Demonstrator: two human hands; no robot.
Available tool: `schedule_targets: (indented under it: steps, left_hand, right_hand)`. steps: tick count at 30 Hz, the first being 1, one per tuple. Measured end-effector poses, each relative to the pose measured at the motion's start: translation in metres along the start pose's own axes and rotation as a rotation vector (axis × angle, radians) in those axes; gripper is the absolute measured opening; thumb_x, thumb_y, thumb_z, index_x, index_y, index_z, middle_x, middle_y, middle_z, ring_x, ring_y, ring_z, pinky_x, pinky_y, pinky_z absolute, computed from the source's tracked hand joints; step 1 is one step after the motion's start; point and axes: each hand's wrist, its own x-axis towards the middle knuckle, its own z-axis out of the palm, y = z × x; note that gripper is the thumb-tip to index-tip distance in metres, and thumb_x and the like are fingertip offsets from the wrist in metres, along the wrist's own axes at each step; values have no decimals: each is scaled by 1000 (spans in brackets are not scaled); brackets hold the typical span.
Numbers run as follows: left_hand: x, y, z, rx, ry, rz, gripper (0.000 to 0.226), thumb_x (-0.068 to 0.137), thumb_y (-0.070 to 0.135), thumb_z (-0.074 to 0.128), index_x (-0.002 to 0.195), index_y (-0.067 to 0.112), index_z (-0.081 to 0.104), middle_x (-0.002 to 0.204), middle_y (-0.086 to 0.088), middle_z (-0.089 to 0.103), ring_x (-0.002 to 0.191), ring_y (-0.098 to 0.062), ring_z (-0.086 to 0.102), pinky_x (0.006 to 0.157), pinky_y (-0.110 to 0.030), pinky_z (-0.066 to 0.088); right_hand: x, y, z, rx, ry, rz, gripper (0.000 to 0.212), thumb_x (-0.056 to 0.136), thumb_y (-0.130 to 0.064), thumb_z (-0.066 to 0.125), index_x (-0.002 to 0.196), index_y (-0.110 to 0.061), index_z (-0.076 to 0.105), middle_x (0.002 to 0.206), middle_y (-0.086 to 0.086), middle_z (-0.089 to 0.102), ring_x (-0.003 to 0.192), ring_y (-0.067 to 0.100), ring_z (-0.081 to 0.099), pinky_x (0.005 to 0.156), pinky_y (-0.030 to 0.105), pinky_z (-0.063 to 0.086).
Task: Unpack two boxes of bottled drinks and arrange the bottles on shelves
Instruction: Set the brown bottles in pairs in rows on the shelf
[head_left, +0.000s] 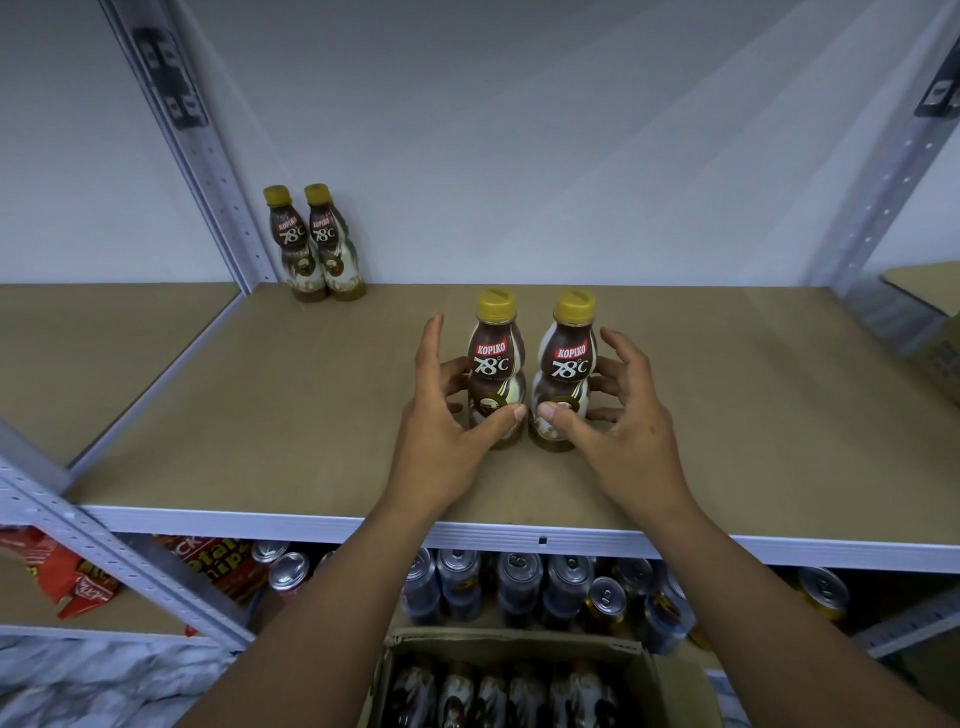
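Note:
Two brown coffee bottles with yellow caps stand upright side by side in the middle of the brown shelf board (260, 415). My left hand (447, 415) curls round the left bottle (496, 364), thumb on its lower front. My right hand (618, 415) curls round the right bottle (569, 364) the same way. Two more bottles of the same kind (317, 244) stand together at the back left of the shelf, against the wall. Below, an open cardboard box (519, 675) holds several more bottles.
Grey metal uprights (192, 145) frame the shelf at left and right. The shelf below carries several drink cans (519, 577) and red snack packets (57, 577). A cardboard box (930, 322) sits at the right edge.

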Motion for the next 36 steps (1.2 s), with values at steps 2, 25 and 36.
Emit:
schedule_targets:
  steps: [2,25,36]
  left_hand:
    - [0,0,1,-3,0,-2,117,79,24,88,158,48,6,128,16,67,119,-3,63,101,-36,52]
    - [22,34,-28,109,-223,87,108,84,30,84,153,62,6,141,13,54,125,3,55,96,-25,51]
    - [21,38,-26,200,-217,163,91,91,18,77,152,56,21,128,11,68,113,0,65,99,-29,54]
  right_hand:
    - [0,0,0,-2,0,3,90,78,-25,89,145,-47,33,129,-15,61,111,-3,63,90,28,58]
    - [22,-32,-16,-32,-117,-42,95,78,-36,87,145,-61,24,129,-13,60,117,-6,57,93,29,54]
    - [23,-37,-19,-163,-202,-132,92,85,-22,82,148,-59,26,124,-31,54,111,0,62,91,39,58]
